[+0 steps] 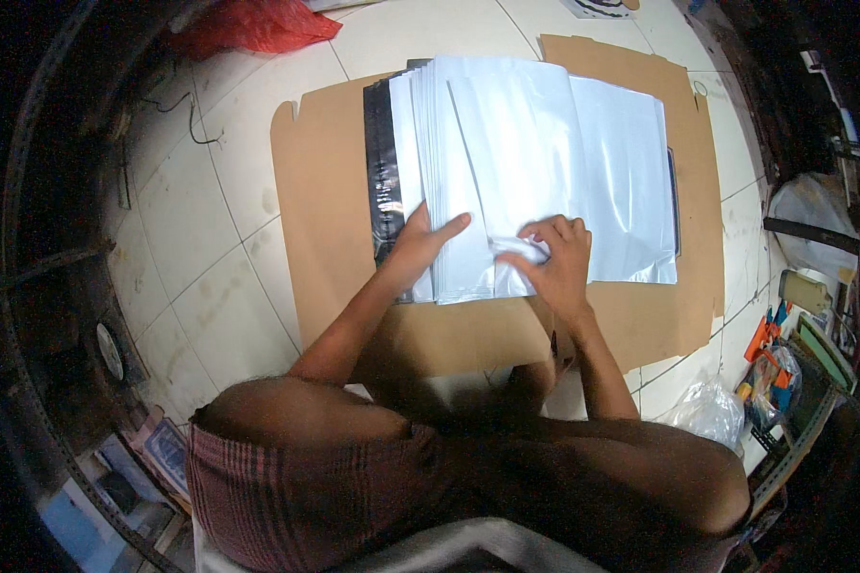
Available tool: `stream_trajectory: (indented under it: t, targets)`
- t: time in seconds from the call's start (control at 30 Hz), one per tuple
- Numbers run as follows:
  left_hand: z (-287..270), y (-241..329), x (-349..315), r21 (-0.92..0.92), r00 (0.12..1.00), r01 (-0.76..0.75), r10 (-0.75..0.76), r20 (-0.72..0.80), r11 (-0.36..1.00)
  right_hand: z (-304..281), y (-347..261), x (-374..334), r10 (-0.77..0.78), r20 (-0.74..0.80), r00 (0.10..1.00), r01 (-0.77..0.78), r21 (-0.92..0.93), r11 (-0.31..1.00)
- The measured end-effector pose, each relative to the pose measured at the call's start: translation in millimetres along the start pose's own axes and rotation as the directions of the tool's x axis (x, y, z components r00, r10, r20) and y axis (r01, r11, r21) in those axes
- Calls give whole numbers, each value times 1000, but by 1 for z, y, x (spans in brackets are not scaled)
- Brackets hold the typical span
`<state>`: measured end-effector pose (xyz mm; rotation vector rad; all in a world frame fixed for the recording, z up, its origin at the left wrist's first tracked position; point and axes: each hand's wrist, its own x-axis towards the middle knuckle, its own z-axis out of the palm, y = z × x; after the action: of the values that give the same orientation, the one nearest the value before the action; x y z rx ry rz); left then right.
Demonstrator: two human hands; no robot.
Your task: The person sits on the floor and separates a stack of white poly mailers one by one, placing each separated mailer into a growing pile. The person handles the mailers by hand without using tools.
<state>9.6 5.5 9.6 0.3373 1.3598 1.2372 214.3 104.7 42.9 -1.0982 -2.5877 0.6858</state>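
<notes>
White bags (526, 134) — fanned in a stack on flat cardboard (325, 191), long axis running forward, away from both hands. Gripped near the bottom edge, crumpled between thumb and fingers of the right hand (564, 265), the nearer one; flanked by the left hand (420, 248) — thumb spread on top, cannot tell whether gripping.

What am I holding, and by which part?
Your right hand pinches the top white sheet by a crumpled fold toward its near end. Your left hand lies at the left edge of the stack, thumb on top; grip unclear.
</notes>
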Motion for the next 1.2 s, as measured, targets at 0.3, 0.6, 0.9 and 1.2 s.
stream_trajectory:
  t: [0.3,0.6,0.9,1.2]
  targets:
    - [-6,-4,1,-137,998,52,-48,32,989,-54,93,-26,630,-53,775,-371,768,522]
    - [-12,-14,14,-284,994,112,-111,19,952,-36,-21,-9,131,-251,959,-43,330,943]
    - [-3,-3,6,-369,1000,11,0,29,929,14,-30,4,12,-7,1000,-11,121,993]
    - [-7,-6,11,-392,988,135,-96,118,910,16,-9,-5,221,77,972,-232,424,875]
